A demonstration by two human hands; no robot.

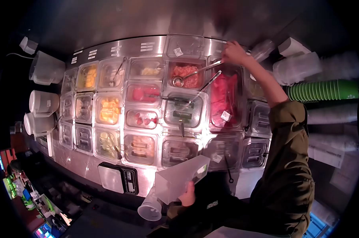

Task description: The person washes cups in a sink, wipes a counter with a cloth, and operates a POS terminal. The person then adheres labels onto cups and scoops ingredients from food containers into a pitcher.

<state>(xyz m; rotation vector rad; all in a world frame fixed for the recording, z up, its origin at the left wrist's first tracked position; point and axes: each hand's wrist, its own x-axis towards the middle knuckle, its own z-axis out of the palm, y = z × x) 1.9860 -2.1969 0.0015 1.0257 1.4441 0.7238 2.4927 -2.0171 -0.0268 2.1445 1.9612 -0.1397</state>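
Observation:
My right hand [235, 53] is closed round the end of a long-handled metal ladle [178, 81]. The ladle's bowl lies over chopped, juicy red-pink fruit [189, 74] in a clear pan. My left hand [188, 194] is low in the view, its fingers against the underside of a pale, box-shaped container [177, 180] with a green mark. Part of that hand is hidden. A clear plastic cup [149, 210] sits just below the container, and whether my hand touches it cannot be made out. Beside the ladle, a deep pan holds bright pink-red pieces [225, 93] under a partly transparent lid.
Rows of clear lidded pans hold yellow chunks [109, 110], strawberry-like pieces [143, 119] and more, several with tongs or spoons. A digital scale [118, 177] rests on the front edge. Stacked green cups [324, 91] lie right; white tubs [43, 103] stand left.

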